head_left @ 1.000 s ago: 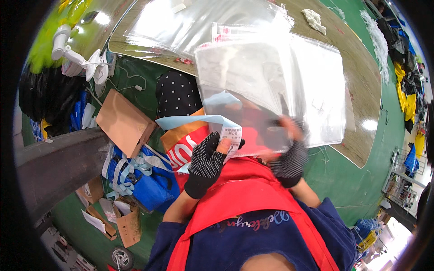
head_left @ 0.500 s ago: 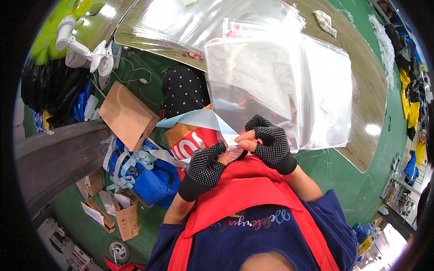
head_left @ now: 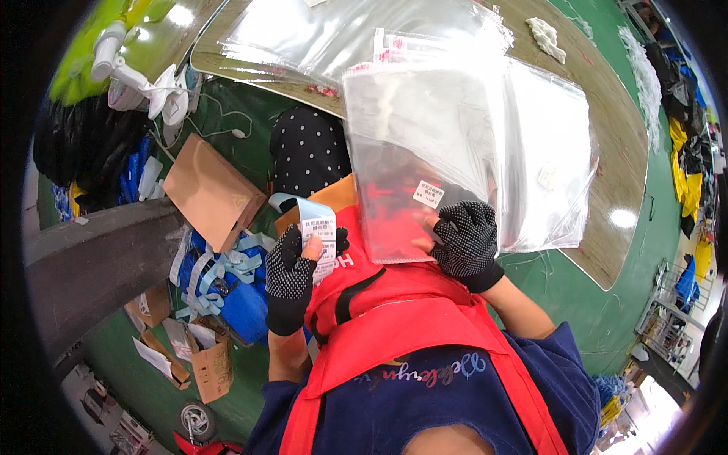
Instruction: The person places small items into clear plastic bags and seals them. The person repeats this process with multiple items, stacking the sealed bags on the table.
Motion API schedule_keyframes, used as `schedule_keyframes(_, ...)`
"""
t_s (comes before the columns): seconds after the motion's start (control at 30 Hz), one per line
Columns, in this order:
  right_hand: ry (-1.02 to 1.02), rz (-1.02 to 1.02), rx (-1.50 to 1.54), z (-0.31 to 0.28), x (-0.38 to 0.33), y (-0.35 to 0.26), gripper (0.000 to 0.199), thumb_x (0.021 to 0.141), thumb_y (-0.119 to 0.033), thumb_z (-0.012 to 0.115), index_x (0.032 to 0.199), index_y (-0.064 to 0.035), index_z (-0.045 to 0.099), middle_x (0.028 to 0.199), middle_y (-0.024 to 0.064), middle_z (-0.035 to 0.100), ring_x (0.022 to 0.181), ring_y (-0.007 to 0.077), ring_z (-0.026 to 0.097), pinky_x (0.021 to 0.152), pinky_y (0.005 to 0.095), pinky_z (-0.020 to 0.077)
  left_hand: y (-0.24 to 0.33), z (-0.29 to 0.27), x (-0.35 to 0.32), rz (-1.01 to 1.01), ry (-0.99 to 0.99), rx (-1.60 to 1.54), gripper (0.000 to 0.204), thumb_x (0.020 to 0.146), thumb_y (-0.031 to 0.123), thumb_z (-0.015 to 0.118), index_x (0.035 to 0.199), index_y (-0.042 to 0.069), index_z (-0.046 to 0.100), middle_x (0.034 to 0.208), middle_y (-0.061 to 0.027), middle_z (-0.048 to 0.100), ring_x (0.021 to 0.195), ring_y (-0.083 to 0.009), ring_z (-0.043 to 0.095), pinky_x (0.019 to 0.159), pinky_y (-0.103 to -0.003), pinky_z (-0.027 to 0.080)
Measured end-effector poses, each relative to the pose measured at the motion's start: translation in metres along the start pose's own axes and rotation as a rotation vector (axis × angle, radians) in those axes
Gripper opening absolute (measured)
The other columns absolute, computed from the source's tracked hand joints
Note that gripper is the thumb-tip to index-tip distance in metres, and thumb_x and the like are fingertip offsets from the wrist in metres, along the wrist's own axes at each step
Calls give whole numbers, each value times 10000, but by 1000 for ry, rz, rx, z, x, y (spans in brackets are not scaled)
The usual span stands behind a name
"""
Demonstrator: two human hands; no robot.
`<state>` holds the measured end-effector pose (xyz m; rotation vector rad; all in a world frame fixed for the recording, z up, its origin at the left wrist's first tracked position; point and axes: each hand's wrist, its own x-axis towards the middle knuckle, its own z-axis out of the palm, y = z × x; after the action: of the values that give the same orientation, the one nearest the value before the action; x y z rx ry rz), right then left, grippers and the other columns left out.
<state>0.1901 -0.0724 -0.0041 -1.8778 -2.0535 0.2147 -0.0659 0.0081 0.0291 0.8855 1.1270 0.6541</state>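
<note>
My left hand (head_left: 292, 269), in a black fingerless glove with white dots, pinches a strip of white printed labels (head_left: 322, 241) on light blue backing. The strip is held over my red apron, its tail looping behind the fingers. A single white label (head_left: 428, 193) is at the fingertips of my right hand (head_left: 464, 241), which wears a matching glove and has its fingers curled in. That label overlies the near part of a clear plastic bag (head_left: 409, 159); whether it touches the film I cannot tell. The bag tops a stack overhanging the table's near edge.
More clear bags (head_left: 303, 38) lie across the wood-patterned table (head_left: 618, 174). To the left are a brown cardboard box (head_left: 208, 189), a blue bag (head_left: 254, 307) with tangled light blue strips (head_left: 216, 277), and a dark curved beam (head_left: 106, 262). A white stand (head_left: 163, 95) with a cord is farther back.
My hands have moved apart. The left drew back leftward with the label strip; the right moved slightly right and down, over the clear bag's near edge, with one label at its fingertips.
</note>
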Motion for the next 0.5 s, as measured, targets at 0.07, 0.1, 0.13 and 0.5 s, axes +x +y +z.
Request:
schedule_keyframes(0.07,6,60,-46,11,-4,-5,309,653,-347,719,839,-128,604,797,48,553,767,264,519,684,404,380,-4,2,2,0,-27,-20,332,910,149,488,1161,-69,482,1005,-216,621,876,-263,644,772,-348,526)
schedule_keyframes(0.1,15,90,-72,15,-4,-7,344,647,-341,735,886,-127,613,808,47,558,761,261,518,682,393,376,-7,3,3,5,-45,-29,332,911,147,486,1163,-70,481,1004,-216,621,880,-265,644,770,-348,526)
schedule_keyframes(0.13,32,68,-73,15,-3,-8,294,682,-313,721,877,-120,615,800,53,565,772,251,522,695,394,375,-11,4,3,-1,-44,-40,324,914,130,475,1169,-70,478,1001,-218,621,882,-271,643,780,-359,525)
schedule_keyframes(0.5,433,964,908,-13,-40,24,211,907,-253,548,915,-44,575,652,20,551,566,157,535,510,291,428,-9,24,11,-5,-119,-47,240,905,111,506,1057,-69,554,947,-141,647,860,-167,625,750,-255,484)
